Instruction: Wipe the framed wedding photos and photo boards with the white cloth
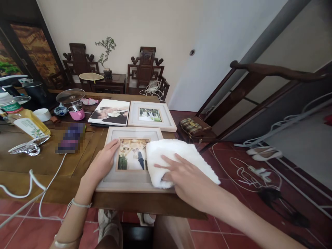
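A pale wooden picture frame (135, 180) with a wedding photo in it lies flat at the table's front edge. My left hand (105, 159) is closed on the frame's left side, fingers together over its border; the thumb is hidden. Spread over the frame's right part is a fluffy white cloth (192, 155), folded and hanging past the right border. My right hand (174, 170) presses on this cloth with fingers apart, its thumb tucked at the fold, so the cloth is held. Whatever lies beneath the cloth is covered.
Behind lie a second picture frame (166, 119) and a black-and-white photo panel (114, 112). To the left are a blurred phone (71, 138) on a white cable, a silver claw clip (31, 147), an oil-coloured bottle (28, 121) and a pink mug (77, 113). A wooden chair (259, 69) stands right.
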Demonstrator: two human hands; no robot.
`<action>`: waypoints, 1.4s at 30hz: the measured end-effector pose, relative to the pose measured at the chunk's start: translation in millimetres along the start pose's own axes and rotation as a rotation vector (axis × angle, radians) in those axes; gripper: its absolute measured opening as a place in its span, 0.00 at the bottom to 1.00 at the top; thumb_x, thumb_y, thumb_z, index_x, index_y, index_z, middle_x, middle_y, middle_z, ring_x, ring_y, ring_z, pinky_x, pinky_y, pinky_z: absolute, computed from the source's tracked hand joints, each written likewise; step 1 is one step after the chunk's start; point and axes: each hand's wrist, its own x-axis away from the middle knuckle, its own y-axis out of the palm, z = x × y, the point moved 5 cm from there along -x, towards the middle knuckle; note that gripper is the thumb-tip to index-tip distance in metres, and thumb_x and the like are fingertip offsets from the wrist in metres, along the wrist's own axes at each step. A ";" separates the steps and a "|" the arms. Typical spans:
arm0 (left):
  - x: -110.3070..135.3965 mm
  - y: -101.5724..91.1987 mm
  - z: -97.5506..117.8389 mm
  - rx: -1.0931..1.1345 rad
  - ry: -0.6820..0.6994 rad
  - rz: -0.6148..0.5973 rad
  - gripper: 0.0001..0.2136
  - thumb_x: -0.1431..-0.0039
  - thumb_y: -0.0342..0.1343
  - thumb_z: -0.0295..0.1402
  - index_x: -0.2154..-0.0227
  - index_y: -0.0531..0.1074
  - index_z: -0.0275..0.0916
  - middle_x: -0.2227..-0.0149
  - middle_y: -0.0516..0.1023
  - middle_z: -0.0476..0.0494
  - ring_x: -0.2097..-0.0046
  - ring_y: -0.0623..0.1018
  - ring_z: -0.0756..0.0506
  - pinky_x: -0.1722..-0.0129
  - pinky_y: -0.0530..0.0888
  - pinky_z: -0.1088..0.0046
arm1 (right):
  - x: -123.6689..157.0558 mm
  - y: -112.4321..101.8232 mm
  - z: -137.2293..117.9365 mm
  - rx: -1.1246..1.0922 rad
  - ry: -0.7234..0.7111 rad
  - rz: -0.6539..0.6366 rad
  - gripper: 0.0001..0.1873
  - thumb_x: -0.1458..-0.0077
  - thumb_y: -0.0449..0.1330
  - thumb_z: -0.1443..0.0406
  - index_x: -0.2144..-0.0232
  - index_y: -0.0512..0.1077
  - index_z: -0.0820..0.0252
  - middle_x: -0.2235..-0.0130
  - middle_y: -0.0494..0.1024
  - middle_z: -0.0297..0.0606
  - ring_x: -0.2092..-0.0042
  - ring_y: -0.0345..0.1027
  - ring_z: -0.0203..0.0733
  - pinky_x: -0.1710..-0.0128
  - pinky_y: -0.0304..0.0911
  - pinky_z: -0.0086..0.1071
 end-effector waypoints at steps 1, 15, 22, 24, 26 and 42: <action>0.6 1.2 -1.5 -0.006 -0.012 -0.013 0.28 0.39 0.38 0.20 0.37 0.63 0.34 0.33 0.62 0.35 0.32 0.62 0.41 0.34 0.62 0.54 | -0.4 -2.3 7.8 -0.028 -0.006 0.062 0.31 0.58 0.50 0.82 0.56 0.80 0.60 0.38 0.70 0.45 0.32 0.52 0.57 0.34 0.50 0.56; -0.9 -3.2 11.5 -0.057 -0.034 -0.048 0.22 0.28 0.40 0.39 0.38 0.63 0.35 0.33 0.61 0.35 0.33 0.63 0.38 0.35 0.63 0.54 | -136.1 -44.8 6.3 0.217 -0.312 0.735 0.19 0.40 0.50 0.78 0.53 0.72 0.59 0.37 0.67 0.47 0.32 0.51 0.50 0.34 0.49 0.53; -1.8 -5.4 14.5 -0.100 -0.011 -0.050 0.17 0.30 0.40 0.31 0.48 0.72 0.35 0.40 0.70 0.32 0.40 0.72 0.36 0.42 0.72 0.55 | -157.8 -12.2 -23.4 0.336 -0.385 0.412 0.22 0.39 0.53 0.76 0.44 0.69 0.61 0.52 0.78 0.51 0.46 0.70 0.48 0.39 0.54 0.47; -1.9 -4.5 14.2 -0.084 0.001 -0.047 0.19 0.30 0.40 0.31 0.43 0.68 0.34 0.37 0.67 0.33 0.36 0.68 0.37 0.40 0.70 0.56 | -147.8 -12.4 -10.1 0.354 -0.336 0.370 0.24 0.40 0.54 0.77 0.44 0.69 0.62 0.55 0.79 0.49 0.49 0.72 0.48 0.40 0.54 0.47; -1.7 -2.6 12.2 -0.073 -0.005 -0.041 0.21 0.29 0.39 0.32 0.38 0.63 0.34 0.34 0.63 0.34 0.34 0.65 0.38 0.38 0.68 0.56 | -135.4 -14.7 8.5 0.367 -0.278 0.342 0.26 0.43 0.54 0.78 0.44 0.70 0.60 0.58 0.79 0.46 0.51 0.73 0.47 0.40 0.54 0.46; -0.5 -0.4 9.3 -0.041 -0.014 -0.016 0.22 0.29 0.39 0.33 0.37 0.64 0.35 0.33 0.63 0.36 0.33 0.64 0.40 0.34 0.63 0.55 | -0.4 18.7 -16.6 0.357 -0.151 0.365 0.26 0.60 0.55 0.82 0.61 0.77 0.58 0.66 0.80 0.43 0.62 0.75 0.48 0.61 0.68 0.35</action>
